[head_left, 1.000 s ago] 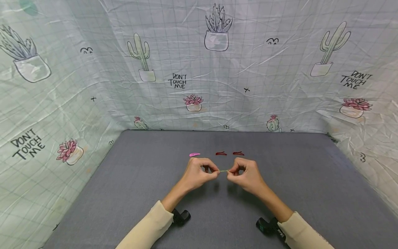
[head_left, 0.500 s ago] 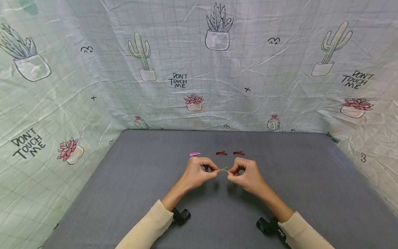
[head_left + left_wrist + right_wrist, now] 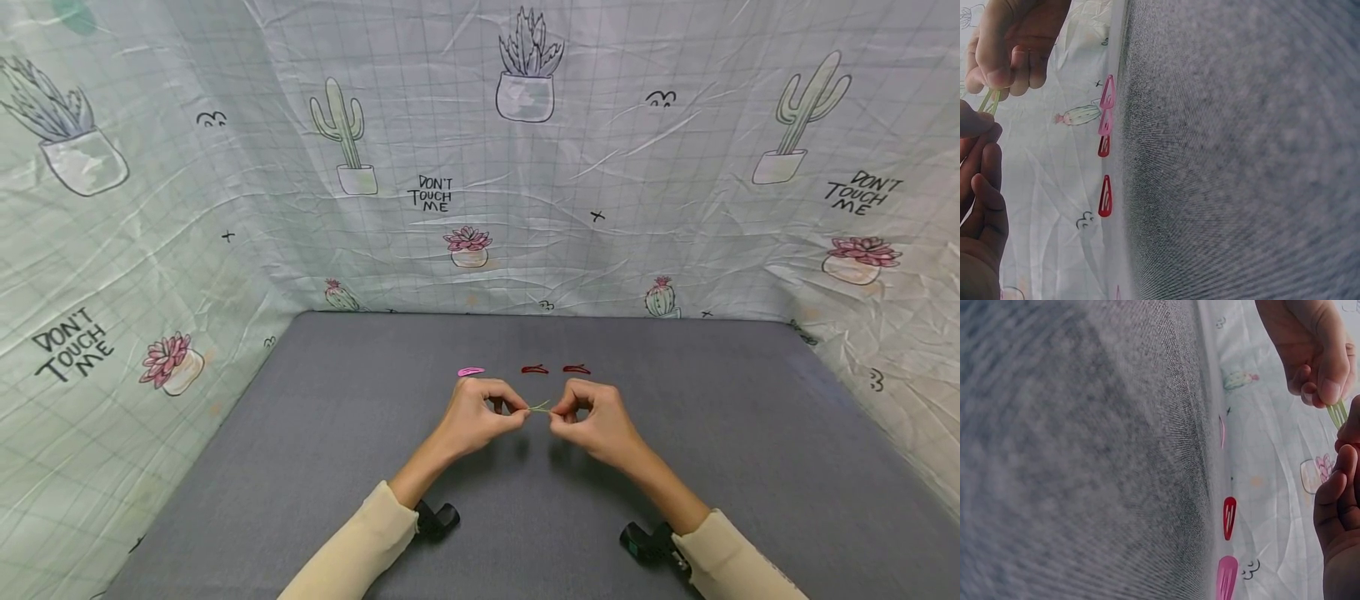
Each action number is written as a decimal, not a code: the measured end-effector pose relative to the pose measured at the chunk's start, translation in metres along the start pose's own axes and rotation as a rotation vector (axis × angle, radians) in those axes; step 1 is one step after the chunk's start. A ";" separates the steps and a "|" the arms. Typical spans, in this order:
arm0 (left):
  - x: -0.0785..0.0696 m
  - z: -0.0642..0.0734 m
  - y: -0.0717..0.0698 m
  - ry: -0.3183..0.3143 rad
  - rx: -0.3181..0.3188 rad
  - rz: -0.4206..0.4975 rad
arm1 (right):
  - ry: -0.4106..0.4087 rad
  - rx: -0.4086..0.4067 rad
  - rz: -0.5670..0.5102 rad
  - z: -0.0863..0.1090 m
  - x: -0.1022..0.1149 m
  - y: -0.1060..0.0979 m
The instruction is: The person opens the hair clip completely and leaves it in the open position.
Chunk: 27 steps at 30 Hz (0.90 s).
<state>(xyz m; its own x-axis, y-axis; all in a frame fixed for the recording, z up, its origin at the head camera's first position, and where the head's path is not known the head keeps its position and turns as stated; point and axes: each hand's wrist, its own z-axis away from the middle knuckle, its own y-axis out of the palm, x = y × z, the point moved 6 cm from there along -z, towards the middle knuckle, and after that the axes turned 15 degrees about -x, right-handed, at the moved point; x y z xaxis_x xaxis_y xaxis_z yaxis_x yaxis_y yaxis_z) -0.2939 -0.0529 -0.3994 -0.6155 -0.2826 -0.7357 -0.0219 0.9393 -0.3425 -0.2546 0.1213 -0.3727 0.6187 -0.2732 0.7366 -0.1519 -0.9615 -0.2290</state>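
Observation:
A thin yellow-green snap hair clip is held in the air between both hands. Thumb and fingertips of my left hand pinch one end, while my right hand pinches the other. Seen from the head, the clip's two strips spread apart in a narrow V toward the right. The right wrist view shows the clip's green prongs between the fingertips; both ends are hidden by fingers.
Beyond the hands, a pink clip, a red clip and another red clip lie in a row on the grey table. Both reds have a raised prong. Further pink clips show in the left wrist view. A printed curtain encloses the table.
The green clip looked like a single line a second ago; its strips then parted into a V and stay so. Both hands have barely moved.

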 end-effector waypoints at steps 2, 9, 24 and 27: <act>0.000 0.000 0.000 -0.003 -0.003 0.000 | 0.002 0.005 0.001 0.000 0.000 0.000; 0.001 -0.001 -0.002 -0.021 -0.024 -0.013 | 0.003 0.009 0.021 -0.002 0.002 0.000; 0.003 0.000 -0.001 -0.023 -0.013 -0.013 | 0.016 0.019 0.050 0.002 -0.019 0.002; 0.003 0.000 -0.001 -0.025 -0.014 -0.011 | 0.018 0.021 0.059 0.004 -0.032 0.002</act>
<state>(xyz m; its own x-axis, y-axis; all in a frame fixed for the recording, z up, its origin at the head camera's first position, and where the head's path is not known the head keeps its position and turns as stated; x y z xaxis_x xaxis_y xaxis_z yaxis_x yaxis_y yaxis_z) -0.2963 -0.0544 -0.4013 -0.5953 -0.2978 -0.7463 -0.0401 0.9386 -0.3426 -0.2717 0.1284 -0.3987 0.5951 -0.3305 0.7325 -0.1720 -0.9428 -0.2857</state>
